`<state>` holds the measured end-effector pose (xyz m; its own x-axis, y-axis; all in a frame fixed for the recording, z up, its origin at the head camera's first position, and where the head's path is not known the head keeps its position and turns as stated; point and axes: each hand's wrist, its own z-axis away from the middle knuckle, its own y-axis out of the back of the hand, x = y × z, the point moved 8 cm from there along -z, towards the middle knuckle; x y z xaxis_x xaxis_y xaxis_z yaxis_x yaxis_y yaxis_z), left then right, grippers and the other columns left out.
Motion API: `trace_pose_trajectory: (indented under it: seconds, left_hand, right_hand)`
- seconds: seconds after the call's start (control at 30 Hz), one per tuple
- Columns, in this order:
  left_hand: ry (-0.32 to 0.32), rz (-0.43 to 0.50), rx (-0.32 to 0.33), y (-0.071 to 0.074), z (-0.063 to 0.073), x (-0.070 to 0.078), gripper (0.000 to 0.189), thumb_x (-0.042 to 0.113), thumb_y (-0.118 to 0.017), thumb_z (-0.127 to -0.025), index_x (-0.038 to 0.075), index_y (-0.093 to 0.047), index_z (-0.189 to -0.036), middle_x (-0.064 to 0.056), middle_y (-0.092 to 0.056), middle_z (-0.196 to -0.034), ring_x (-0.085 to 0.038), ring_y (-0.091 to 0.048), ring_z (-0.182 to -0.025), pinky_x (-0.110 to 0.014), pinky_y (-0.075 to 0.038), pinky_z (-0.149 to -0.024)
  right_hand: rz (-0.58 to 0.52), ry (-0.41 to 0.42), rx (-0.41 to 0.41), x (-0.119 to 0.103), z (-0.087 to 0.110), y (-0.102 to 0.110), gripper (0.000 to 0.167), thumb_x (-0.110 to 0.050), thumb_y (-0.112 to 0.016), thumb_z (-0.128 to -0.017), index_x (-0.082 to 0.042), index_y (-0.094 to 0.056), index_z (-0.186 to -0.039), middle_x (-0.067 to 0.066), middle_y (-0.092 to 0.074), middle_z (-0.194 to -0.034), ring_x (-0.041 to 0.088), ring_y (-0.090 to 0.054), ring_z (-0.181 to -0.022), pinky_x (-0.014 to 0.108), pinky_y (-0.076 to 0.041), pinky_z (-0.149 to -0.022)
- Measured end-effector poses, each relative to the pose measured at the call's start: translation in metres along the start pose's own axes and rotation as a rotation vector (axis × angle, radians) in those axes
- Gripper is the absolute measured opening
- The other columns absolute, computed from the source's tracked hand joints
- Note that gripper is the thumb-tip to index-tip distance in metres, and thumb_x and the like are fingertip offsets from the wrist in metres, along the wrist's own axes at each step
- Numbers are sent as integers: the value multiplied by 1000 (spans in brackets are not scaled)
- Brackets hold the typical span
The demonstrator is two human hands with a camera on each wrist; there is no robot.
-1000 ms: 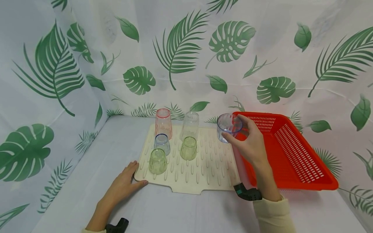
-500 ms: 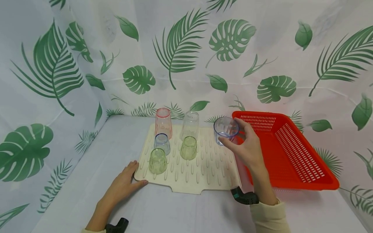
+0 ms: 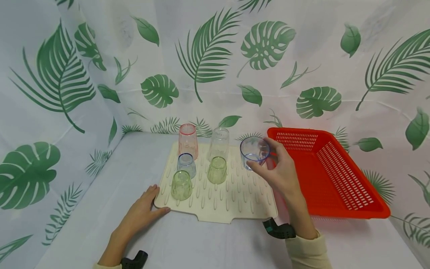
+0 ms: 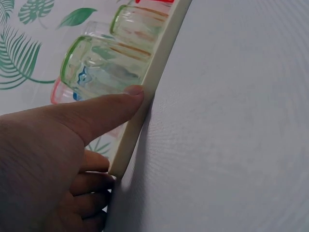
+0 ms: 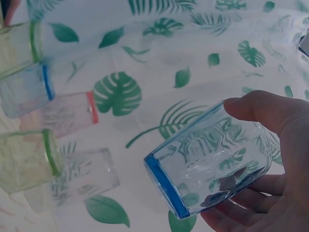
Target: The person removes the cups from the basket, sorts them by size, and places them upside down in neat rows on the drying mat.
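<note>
My right hand (image 3: 283,172) grips a clear drinking glass (image 3: 252,149) with blue colouring, thumb on one side and fingers on the other. It is over the back right of a cream ridged drainboard (image 3: 235,203). In the right wrist view the glass's blue band (image 5: 166,186) faces away from the palm. My left hand (image 3: 139,211) holds the board's front left corner, thumb along the front edge, fingers against the left side. On the board stand two green glasses (image 3: 181,186), a small blue-rimmed glass (image 3: 186,166), a tall pink-rimmed glass (image 3: 189,144) and a tall clear glass (image 3: 220,144).
A red plastic basket (image 3: 346,186) with slotted walls stands right of the board, behind the right forearm. White cloth (image 3: 201,246) covers the table. A leaf-printed curtain (image 3: 215,45) hangs behind and at the sides.
My right hand has moved left, away from the basket, carrying the blue-tinted glass further over the board. My left hand stays on the board's corner, and the standing glasses keep their places.
</note>
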<state>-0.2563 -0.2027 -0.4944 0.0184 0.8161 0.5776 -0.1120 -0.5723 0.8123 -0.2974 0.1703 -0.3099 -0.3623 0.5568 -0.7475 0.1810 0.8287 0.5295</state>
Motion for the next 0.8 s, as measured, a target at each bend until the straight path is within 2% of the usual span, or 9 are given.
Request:
trace_pose_trajectory:
  seconds: [0.07,0.17,0.33,0.37,0.47,0.57,0.67,0.8]
  left_hand:
    - [-8,0,17,3,-1,2,94,53,-71,-88,-6,-35,-152,-26,-32,-160,-47,-27,-149,-61,-27,-121]
    - [-50,0,77,12,-2,12,89,48,-71,-90,-9,-37,-150,-29,-35,-157,-47,-32,-147,-60,-30,-119]
    - [-134,-1,169,34,-4,41,83,42,-72,-92,-8,-39,-149,-28,-40,-155,-45,-39,-144,-60,-35,-117]
    - [-146,0,177,38,-4,48,84,44,-71,-92,-6,-38,-150,-27,-40,-155,-45,-39,-144,-59,-35,-116]
    - [-184,29,178,47,-5,71,84,48,-70,-92,0,-37,-153,-23,-41,-157,-42,-39,-145,-59,-36,-116]
    - [-236,65,161,52,-5,97,83,49,-69,-92,4,-37,-154,-18,-42,-157,-39,-41,-145,-59,-39,-115]
    - [-288,102,131,52,-5,121,83,50,-70,-91,8,-38,-155,-13,-44,-157,-37,-44,-144,-59,-41,-113]
    - [-331,119,94,49,-7,144,85,54,-70,-89,13,-38,-155,-6,-43,-159,-31,-45,-144,-56,-43,-112]
  right_hand:
    - [-2,9,-2,-2,1,-1,81,-17,-82,-82,-8,-41,-151,16,-53,-148,37,-53,-135,53,-47,-108]
    - [-10,27,-5,-4,2,-1,81,-15,-83,-82,-7,-41,-151,16,-53,-147,36,-53,-134,52,-46,-109]
    - [-45,47,-20,-8,3,-4,81,-12,-83,-81,-7,-41,-150,14,-56,-145,32,-55,-129,48,-45,-109]
    - [-60,46,-26,-8,3,-5,81,-11,-83,-80,-7,-42,-150,13,-56,-144,32,-55,-128,41,-46,-110]
    - [-79,42,-50,-10,4,-9,80,-12,-83,-80,-7,-43,-149,12,-56,-144,30,-55,-127,20,-47,-107]
    - [-83,55,-69,-13,5,-14,78,-12,-84,-79,-7,-45,-147,11,-56,-143,29,-55,-125,3,-40,-98]
    - [-73,87,-82,-17,6,-18,77,-12,-84,-78,-8,-47,-145,10,-58,-141,28,-57,-124,4,-41,-99]
    - [-65,147,-100,-23,10,-22,76,-11,-85,-77,-11,-49,-144,10,-61,-136,27,-59,-121,7,-42,-99]
